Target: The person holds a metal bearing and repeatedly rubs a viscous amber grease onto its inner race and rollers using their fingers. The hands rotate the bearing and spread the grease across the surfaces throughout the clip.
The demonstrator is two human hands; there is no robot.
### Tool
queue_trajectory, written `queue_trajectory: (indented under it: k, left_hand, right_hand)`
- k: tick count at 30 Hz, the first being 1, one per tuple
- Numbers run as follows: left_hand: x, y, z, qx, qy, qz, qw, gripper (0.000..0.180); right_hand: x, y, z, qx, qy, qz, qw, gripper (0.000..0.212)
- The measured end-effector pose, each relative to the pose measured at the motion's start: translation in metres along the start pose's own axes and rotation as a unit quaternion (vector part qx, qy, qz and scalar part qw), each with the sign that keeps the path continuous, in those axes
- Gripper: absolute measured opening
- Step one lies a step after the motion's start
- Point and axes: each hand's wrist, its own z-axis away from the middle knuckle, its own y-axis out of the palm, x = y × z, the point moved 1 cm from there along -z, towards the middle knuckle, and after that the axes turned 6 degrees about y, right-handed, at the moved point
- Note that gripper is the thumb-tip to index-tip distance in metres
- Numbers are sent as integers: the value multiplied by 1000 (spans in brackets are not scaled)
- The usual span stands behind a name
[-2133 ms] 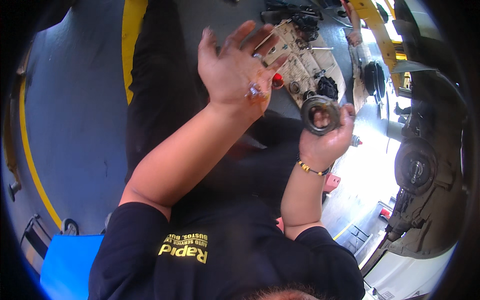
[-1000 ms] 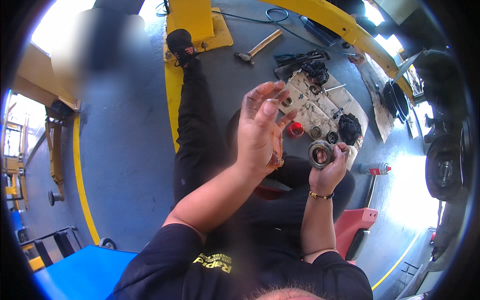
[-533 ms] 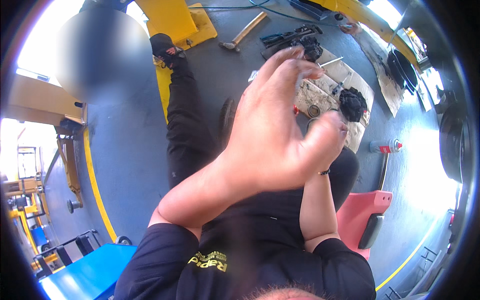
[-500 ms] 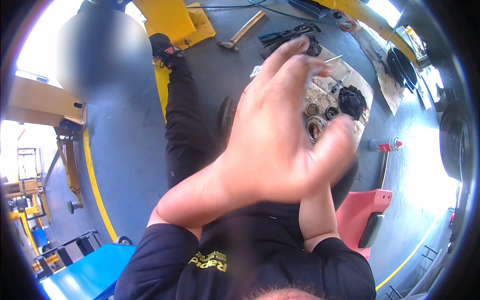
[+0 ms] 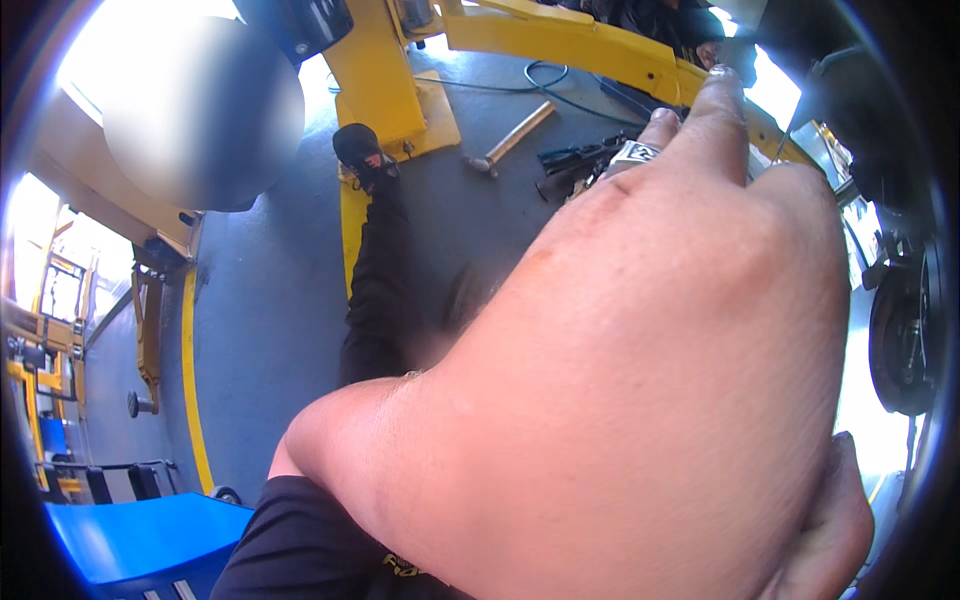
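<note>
Very close up, my left hand (image 5: 660, 330) fills the right half of the view, its back showing. A couple of its fingers stretch out toward the top right, another looks bent, and the thumb lies at the lower right. I see nothing held in it. A black-and-white patterned band (image 5: 634, 156) appears at the base of one finger. Past the hand, a wooden-handled hammer (image 5: 515, 137) and several dark tools (image 5: 580, 165) lie on the grey floor. My right hand is out of view, and whatever lies behind the left hand is hidden.
My leg in black trousers (image 5: 378, 270) stretches ahead. A yellow lift post base (image 5: 435, 115) and its arm (image 5: 570, 40) stand beyond, with a teal hose (image 5: 548, 78). A co-worker's hand (image 5: 708, 54) shows at the top right. A blue panel (image 5: 150, 535) sits lower left, a dark wheel (image 5: 905, 330) at right.
My left hand has come much closer and moved right, covering the cardboard with parts, the spray can and the red seat. The right forearm has gone from view. The view has shifted.
</note>
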Motion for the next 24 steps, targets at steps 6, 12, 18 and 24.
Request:
queue_trajectory:
  k: [6, 12, 18, 24]
  left_hand:
    - [-9, 4, -14, 23, 28, -9, 999, 49]
    - [-14, 1, -17, 63, 76, -9, 995, 49]
    - [-25, -29, -2, 100, 88, -9, 991, 49]
    - [25, -41, -17, 33, -5, 102, 994, 50]
  right_hand:
    - [-4, 2, 2, -9, 17, -13, 1000, 15]
    - [-21, -18, -14, -31, -306, 340, 889, 19]
    - [-2, 2, 2, 23, -98, 163, 981, 23]
    - [-14, -63, -48, -35, 72, -99, 992, 23]
